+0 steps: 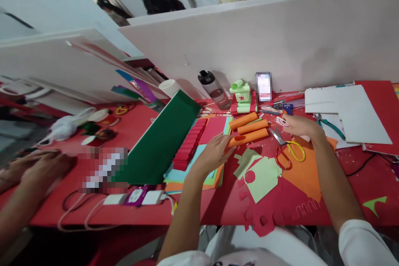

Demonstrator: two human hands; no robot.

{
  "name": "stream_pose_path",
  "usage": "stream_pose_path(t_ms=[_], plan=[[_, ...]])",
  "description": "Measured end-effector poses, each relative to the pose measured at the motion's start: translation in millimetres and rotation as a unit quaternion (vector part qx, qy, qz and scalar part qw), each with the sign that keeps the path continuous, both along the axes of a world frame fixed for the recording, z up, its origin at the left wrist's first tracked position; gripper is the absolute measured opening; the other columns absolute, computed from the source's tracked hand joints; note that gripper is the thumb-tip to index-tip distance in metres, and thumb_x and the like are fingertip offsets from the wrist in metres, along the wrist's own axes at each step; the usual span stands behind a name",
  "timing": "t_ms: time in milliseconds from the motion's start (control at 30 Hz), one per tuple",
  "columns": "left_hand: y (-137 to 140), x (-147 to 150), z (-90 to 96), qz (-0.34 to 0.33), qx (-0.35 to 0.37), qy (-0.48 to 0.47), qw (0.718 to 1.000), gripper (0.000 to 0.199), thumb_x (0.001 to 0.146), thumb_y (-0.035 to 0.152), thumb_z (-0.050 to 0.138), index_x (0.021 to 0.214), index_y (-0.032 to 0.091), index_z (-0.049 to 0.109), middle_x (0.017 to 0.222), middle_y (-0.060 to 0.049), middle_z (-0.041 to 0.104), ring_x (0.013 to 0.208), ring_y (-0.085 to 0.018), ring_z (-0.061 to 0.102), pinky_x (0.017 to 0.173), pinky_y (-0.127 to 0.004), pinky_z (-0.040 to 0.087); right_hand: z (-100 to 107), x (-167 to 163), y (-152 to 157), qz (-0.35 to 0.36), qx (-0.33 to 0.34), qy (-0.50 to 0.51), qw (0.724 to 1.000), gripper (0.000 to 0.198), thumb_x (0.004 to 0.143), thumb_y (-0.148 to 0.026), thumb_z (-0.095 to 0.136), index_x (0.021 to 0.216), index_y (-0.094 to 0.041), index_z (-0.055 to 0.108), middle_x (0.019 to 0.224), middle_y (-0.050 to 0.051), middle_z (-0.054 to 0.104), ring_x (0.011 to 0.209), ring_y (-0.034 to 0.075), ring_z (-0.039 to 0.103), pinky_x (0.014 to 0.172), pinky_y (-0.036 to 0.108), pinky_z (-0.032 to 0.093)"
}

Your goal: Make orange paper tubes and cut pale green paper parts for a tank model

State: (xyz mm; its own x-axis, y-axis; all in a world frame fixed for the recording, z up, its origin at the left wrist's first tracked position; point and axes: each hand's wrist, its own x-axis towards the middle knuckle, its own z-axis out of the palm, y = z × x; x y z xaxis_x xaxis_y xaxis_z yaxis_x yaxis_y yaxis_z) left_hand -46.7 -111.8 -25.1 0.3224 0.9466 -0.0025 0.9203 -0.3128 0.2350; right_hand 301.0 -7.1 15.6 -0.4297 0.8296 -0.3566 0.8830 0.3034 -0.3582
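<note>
My left hand (213, 151) is closed on the near end of an orange paper tube (257, 134), which has a hole cut near that end. Two more orange tubes (253, 126) lie just behind it. My right hand (297, 126) has its fingers bent together beside a small white-and-pink piece; what they hold is unclear. Below that hand rest scissors (282, 143) with one red and one yellow handle, blades pointing away. Pale green paper scraps (262, 181) and cut red paper (264, 218) spread in front of me.
A green board (158, 145) leans at the left, beside folded red paper (188, 145). Behind stand a water bottle (215, 89), a green-and-red paper model (243, 97) and a phone (264, 87). Teal pliers (332, 126) lie right. Another person's hands (43, 170) rest far left.
</note>
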Motion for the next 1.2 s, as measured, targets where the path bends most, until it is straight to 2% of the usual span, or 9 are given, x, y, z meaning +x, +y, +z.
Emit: stream_pose_path(t_ms=[100, 300, 433, 533, 700, 867, 933, 1033, 1200], plan=[[6, 9, 14.0, 0.049, -0.038, -0.029, 0.998, 0.044, 0.106, 0.05, 0.042, 0.137, 0.02, 0.053, 0.124, -0.016, 0.071, 0.108, -0.031, 0.072, 0.09, -0.041, 0.058, -3, 10, 5, 0.023, -0.034, 0.07, 0.997, 0.029, 0.101, -0.033, 0.055, 0.126, -0.021, 0.061, 0.101, 0.009, 0.078, 0.079, 0.023, 0.072, 0.067, 0.031, 0.047], [32, 42, 37.1, -0.003, -0.087, -0.039, 0.995, 0.065, 0.101, 0.051, 0.051, 0.156, 0.02, 0.037, 0.148, -0.02, 0.062, 0.121, -0.034, 0.068, 0.092, -0.042, 0.058, -8, 25, 11, 0.032, -0.104, 0.139, 0.984, 0.032, 0.104, -0.039, 0.052, 0.13, -0.022, 0.06, 0.088, 0.005, 0.08, 0.077, 0.023, 0.073, 0.07, 0.032, 0.052], [43, 71, 32.1, -0.06, -0.154, 0.033, 0.986, 0.053, 0.097, 0.042, 0.057, 0.147, 0.025, 0.052, 0.121, -0.012, 0.077, 0.103, -0.031, 0.074, 0.084, -0.038, 0.057, -7, 27, 11, 0.008, -0.04, 0.067, 0.997, 0.041, 0.104, -0.041, 0.051, 0.139, -0.021, 0.06, 0.118, 0.013, 0.079, 0.098, 0.027, 0.073, 0.079, 0.034, 0.052], [45, 91, 16.9, -0.097, -0.172, 0.053, 0.979, 0.052, 0.093, 0.034, 0.061, 0.144, 0.029, 0.058, 0.123, -0.009, 0.077, 0.109, -0.031, 0.075, 0.082, -0.036, 0.057, -6, 26, 12, 0.012, 0.003, 0.03, 0.999, 0.036, 0.103, -0.037, 0.051, 0.131, -0.02, 0.065, 0.134, 0.015, 0.073, 0.11, 0.028, 0.07, 0.084, 0.033, 0.049], [46, 105, 4.4, -0.104, -0.176, 0.061, 0.977, 0.066, 0.088, 0.031, 0.068, 0.152, 0.028, 0.054, 0.151, -0.014, 0.064, 0.136, -0.034, 0.063, 0.097, -0.041, 0.056, -4, 25, 14, 0.03, 0.05, 0.093, 0.994, 0.029, 0.1, -0.041, 0.056, 0.112, -0.019, 0.071, 0.11, 0.012, 0.077, 0.092, 0.025, 0.067, 0.075, 0.031, 0.041], [51, 114, 7.4, -0.064, -0.103, -0.085, 0.989, 0.055, 0.101, 0.056, 0.055, 0.144, 0.022, 0.06, 0.14, -0.016, 0.07, 0.127, -0.037, 0.067, 0.102, -0.05, 0.053, -8, 12, 18, 0.027, 0.091, 0.262, 0.96, 0.034, 0.091, -0.05, 0.069, 0.079, -0.02, 0.061, 0.075, 0.0, 0.06, 0.069, 0.016, 0.047, 0.065, 0.03, 0.03], [54, 122, 3.0, -0.042, -0.068, -0.252, 0.965, 0.054, 0.102, 0.061, 0.053, 0.139, 0.022, 0.06, 0.129, -0.013, 0.074, 0.113, -0.031, 0.072, 0.097, -0.045, 0.055, -10, 0, 18, 0.033, 0.071, 0.347, 0.935, 0.037, 0.087, -0.053, 0.074, 0.078, -0.02, 0.059, 0.074, -0.002, 0.057, 0.069, 0.014, 0.046, 0.065, 0.03, 0.031], [59, 133, -7.6, -0.012, -0.088, -0.477, 0.875, 0.051, 0.092, 0.064, 0.067, 0.116, 0.019, 0.06, 0.094, -0.006, 0.075, 0.082, -0.022, 0.072, 0.077, -0.035, 0.057, -15, -19, 16, 0.017, 0.036, 0.439, 0.897, 0.038, 0.085, -0.054, 0.077, 0.083, -0.019, 0.063, 0.079, -0.001, 0.061, 0.073, 0.015, 0.052, 0.066, 0.03, 0.038], [66, 133, -10.2, 0.04, -0.113, -0.6, 0.791, 0.041, 0.087, 0.056, 0.076, 0.096, 0.021, 0.056, 0.067, 0.005, 0.059, 0.058, -0.012, 0.058, 0.06, -0.026, 0.047, -18, -24, 17, -0.032, 0.006, 0.515, 0.857, 0.027, 0.082, -0.044, 0.08, 0.092, -0.02, 0.073, 0.089, 0.004, 0.073, 0.078, 0.018, 0.063, 0.071, 0.033, 0.051]])
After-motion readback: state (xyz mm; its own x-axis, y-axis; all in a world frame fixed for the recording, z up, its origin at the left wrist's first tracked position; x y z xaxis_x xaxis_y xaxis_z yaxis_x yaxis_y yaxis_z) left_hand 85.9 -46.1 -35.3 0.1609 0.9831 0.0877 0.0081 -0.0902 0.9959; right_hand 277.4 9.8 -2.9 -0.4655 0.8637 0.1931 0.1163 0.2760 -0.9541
